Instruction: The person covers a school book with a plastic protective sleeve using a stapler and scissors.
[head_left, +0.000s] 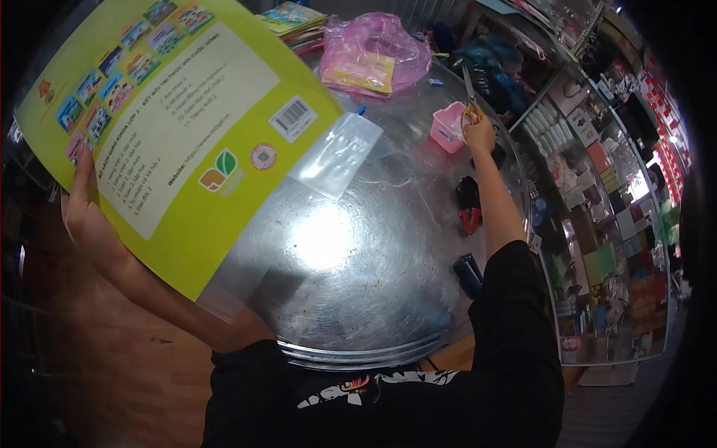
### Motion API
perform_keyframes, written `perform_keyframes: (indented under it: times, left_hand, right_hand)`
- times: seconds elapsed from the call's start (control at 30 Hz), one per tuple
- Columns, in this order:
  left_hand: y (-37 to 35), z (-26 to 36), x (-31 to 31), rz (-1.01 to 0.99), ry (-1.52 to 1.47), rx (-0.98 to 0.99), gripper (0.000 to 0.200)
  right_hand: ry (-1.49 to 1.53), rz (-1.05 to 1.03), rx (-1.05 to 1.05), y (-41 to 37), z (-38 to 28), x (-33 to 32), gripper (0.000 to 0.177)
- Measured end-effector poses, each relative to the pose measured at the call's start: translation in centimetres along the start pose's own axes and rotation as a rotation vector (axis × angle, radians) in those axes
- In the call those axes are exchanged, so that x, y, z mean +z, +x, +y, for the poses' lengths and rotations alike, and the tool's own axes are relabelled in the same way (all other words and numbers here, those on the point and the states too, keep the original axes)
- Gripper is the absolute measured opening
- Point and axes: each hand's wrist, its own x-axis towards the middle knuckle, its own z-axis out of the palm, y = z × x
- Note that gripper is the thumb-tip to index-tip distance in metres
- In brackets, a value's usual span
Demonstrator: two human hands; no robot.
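My left hand (84,196) is closed on the edge of a green-yellow textbook (239,179), raised and tilted above the left of the round metal table. Its back cover faces me, with printed text, small pictures and a barcode. A clear plastic sheet (340,158) sticks out beyond the book's right edge, and more clear plastic shows at its lower corner. At the table's far right, my right hand (480,137) grips scissors (470,101) with yellow handles, blades pointing away from me. Just left of that hand is a small pink plastic basket (447,128).
A pink plastic bag (377,48) with books lies at the table's back, beside a stack of books (293,21). Along the right edge are a red-handled tool (470,219) and a dark blue object (468,275). A glass display case (605,224) full of goods stands right.
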Motion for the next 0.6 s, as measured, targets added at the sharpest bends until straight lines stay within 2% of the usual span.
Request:
perform_keyframes:
  times: [0.13, 0.2, 0.27, 0.3, 0.33, 0.4, 0.43, 0.5, 0.57, 0.6]
  left_hand:
    - [0.0, -0.1, 0.1, 0.032, -0.013, -0.004, 0.035]
    - [0.2, -0.5, 0.5, -0.028, -0.074, 0.011, 0.034]
    - [-0.4, -0.3, 1.3, -0.014, -0.076, 0.051, 0.033]
    - [-0.7, -0.3, 1.7, 0.006, -0.075, 0.040, 0.033]
    - [-0.8, -0.2, 1.8, 0.027, -0.075, 0.026, 0.032]
    - [-0.6, -0.6, 1.8, 0.012, -0.097, 0.003, 0.032]
    - [-0.6, -0.7, 1.7, -0.005, -0.120, -0.017, 0.031]
    - [-0.5, -0.7, 1.5, -0.024, -0.138, -0.038, 0.031]
    - [-0.6, -0.7, 1.7, -0.047, -0.157, -0.049, 0.030]
    - [-0.7, -0.6, 1.7, -0.038, -0.150, -0.039, 0.030]
  right_hand:
    - [-0.152, -0.064, -0.080, 0.3, 0.9, -0.6, 0.042]
    - [-0.120, -0.056, -0.099, -0.3, -0.1, -1.4, 0.043]
    - [0.065, 0.022, -0.056, -0.6, -1.0, -1.9, 0.040]
    - [0.140, 0.160, -0.097, -0.6, -1.4, -1.5, 0.034]
    - [0.139, 0.159, -0.096, -0.4, -2.0, -1.2, 0.034]
    - [0.559, 0.311, -0.101, -0.8, -4.1, -1.5, 0.037]
    - [0.554, 0.311, -0.101, -1.5, -5.1, -2.1, 0.037]
    - [1.050, -0.072, -0.033, -5.4, -9.7, -6.0, 0.031]
    - [1.319, -0.255, -0.070, -8.2, -12.4, -8.2, 0.026]
    - [1.353, -0.350, -0.107, -9.5, -13.4, -9.7, 0.028]
